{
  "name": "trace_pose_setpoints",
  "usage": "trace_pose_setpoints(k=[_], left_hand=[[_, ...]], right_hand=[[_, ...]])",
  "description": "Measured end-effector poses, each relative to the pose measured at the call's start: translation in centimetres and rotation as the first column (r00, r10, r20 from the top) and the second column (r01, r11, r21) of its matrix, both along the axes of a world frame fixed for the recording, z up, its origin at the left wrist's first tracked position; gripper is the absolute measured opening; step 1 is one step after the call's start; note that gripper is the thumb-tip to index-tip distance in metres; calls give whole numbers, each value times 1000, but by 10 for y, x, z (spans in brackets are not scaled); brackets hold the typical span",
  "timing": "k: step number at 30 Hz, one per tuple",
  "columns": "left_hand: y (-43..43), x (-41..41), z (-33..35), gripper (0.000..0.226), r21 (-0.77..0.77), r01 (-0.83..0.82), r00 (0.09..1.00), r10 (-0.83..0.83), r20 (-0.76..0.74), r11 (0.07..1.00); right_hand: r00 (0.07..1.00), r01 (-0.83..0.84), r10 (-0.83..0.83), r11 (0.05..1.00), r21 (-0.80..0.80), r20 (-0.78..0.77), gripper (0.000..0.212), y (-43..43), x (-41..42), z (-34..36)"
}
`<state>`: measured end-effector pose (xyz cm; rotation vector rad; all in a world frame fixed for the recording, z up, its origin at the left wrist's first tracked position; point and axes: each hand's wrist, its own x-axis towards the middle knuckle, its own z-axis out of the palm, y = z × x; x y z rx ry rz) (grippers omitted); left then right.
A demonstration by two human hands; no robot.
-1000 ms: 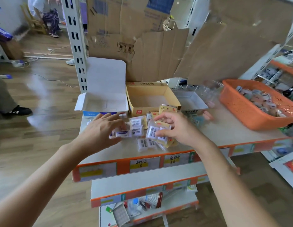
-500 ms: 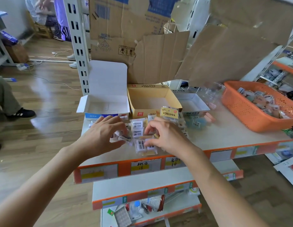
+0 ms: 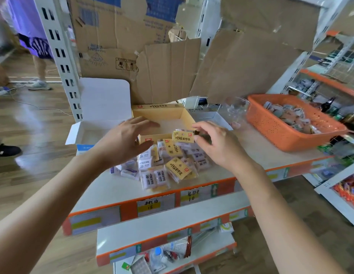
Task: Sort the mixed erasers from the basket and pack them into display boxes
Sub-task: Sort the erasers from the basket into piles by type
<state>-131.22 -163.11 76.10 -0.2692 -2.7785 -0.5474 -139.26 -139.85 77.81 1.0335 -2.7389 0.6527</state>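
Pinching a yellow-labelled eraser packet point(image 3: 183, 137) by its edge, the right hand point(image 3: 219, 145) has lifted it from the eraser pile point(image 3: 152, 175) up to the front wall of the yellow display box point(image 3: 160, 112). The left hand point(image 3: 124, 141), spread and empty, has risen too and partly covers the box's front corner. Packing seems to begin. The orange basket point(image 3: 271, 123), well apart at the right, holds more erasers.

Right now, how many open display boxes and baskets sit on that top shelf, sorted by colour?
White display boxes: 2
Yellow display box: 1
Orange basket: 1
Total: 4
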Motion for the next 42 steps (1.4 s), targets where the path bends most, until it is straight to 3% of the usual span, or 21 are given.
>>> trace_pose_setpoints(k=[9,14,17,23,31,42], left_hand=[[64,-60,15,53,-48,-11,999,13,33,999],[112,-103,16,43,-17,-63,998,63,9,998],[143,-124,18,57,15,-104,994,105,-17,994],[190,-150,16,47,72,-175,984,178,-29,982],[211,-183,19,33,85,-100,994,103,-38,991],[254,-242,22,32,119,-14,997,23,-75,993]], right_hand=[[999,9,-7,999,50,-32,41,64,-56,9],[997,-37,39,999,31,-65,47,111,-102,16],[993,-80,83,996,46,-82,46,137,-128,17],[986,-168,167,984,-65,-17,41,173,-162,13],[997,-69,72,990,-121,23,38,202,-188,9],[993,54,-52,998,-17,102,40,254,-245,18]])
